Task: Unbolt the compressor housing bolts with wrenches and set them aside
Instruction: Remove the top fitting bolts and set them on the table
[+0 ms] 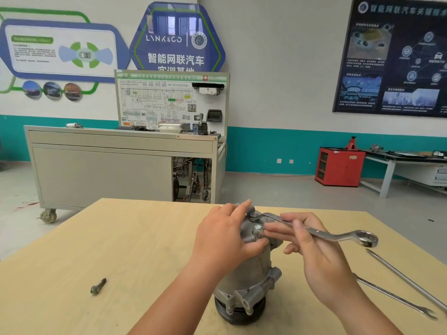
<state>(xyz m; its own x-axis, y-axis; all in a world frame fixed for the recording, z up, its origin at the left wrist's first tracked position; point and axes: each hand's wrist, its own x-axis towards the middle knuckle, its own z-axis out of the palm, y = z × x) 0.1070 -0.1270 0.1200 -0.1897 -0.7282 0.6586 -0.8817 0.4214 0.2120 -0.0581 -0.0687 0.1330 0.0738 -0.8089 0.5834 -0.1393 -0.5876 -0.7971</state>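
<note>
A grey metal compressor [251,276] stands upright on the wooden table [96,238], its black pulley end down. My left hand [225,235] grips the top of its housing. A bolt [257,229] with a washer sticks up from the housing top between my hands. My right hand [314,252] holds a double-ended ring wrench [321,232] by its shaft, fingers curled round it. The wrench's small ring sits over a point on the housing top, its large ring pointing right. One removed bolt [98,286] lies loose on the table at the left.
Two long wrenches [399,296] lie on the table at the right, near its edge. Beyond the table stand a grey wheeled training bench [121,165], a red cabinet [338,166] and a side table at the right wall.
</note>
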